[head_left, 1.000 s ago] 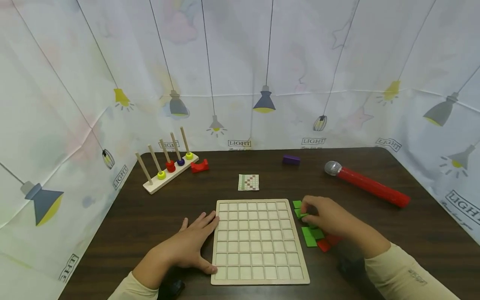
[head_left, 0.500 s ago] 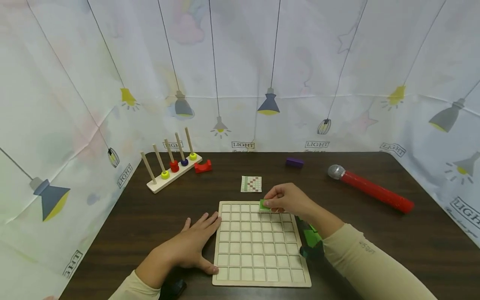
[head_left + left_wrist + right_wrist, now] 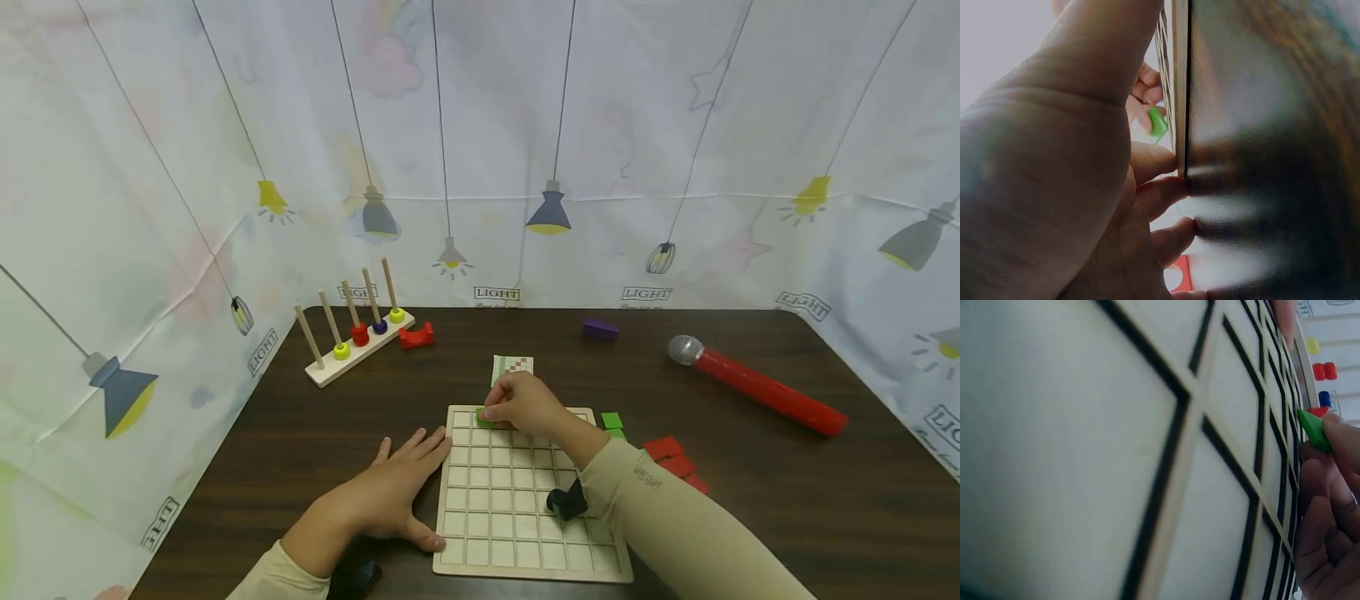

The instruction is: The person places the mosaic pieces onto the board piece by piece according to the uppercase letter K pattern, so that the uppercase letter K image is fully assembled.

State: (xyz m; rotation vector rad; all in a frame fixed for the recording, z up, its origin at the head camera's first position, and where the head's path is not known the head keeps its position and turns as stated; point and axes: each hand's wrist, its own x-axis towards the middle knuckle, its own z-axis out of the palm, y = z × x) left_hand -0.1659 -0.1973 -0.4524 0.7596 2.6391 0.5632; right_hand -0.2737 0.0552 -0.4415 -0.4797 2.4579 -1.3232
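A wooden grid board (image 3: 491,523) lies flat on the dark table. My right hand (image 3: 529,408) pinches a green tile (image 3: 482,418) over the board's top row, near its left end; the right wrist view shows the green tile (image 3: 1314,430) tilted against the grid between thumb and finger. My left hand (image 3: 390,492) rests with spread fingers against the board's left edge. In the left wrist view the fingers of my left hand (image 3: 1157,212) touch the board's side and the table. Green tiles (image 3: 612,421) and red tiles (image 3: 672,457) lie right of the board, partly hidden by my right sleeve.
A patterned card (image 3: 513,365) lies behind the board. Farther back are a peg stand with coloured beads (image 3: 360,350), a red curved block (image 3: 416,336) and a purple block (image 3: 600,331). A red microphone (image 3: 765,390) lies at the right. A printed curtain hangs behind the table.
My right hand has picked a green tile from beside the board and carried it left across the top row. My left hand stays at the board's edge. The head view has shifted slightly.
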